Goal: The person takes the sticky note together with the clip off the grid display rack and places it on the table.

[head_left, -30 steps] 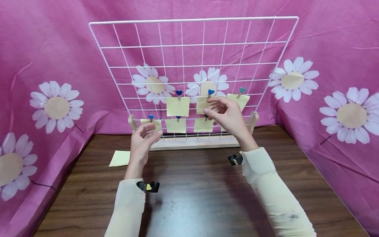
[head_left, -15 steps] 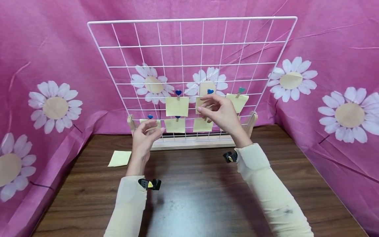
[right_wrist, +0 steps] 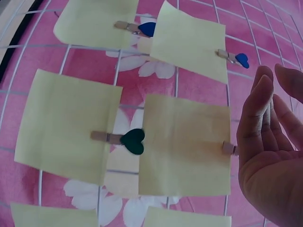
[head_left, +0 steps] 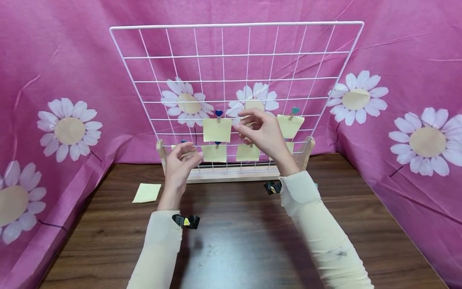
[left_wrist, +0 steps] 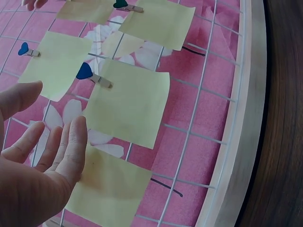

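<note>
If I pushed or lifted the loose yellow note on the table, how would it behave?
The note looks thin, so probably light. Some clipped notes curl, so it would likely flex. Lying flat, it would probably slide, not tip.

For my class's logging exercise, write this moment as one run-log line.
left hand: empty; right hand: empty; both: near clipped notes on wire grid; loose note: on table
</note>
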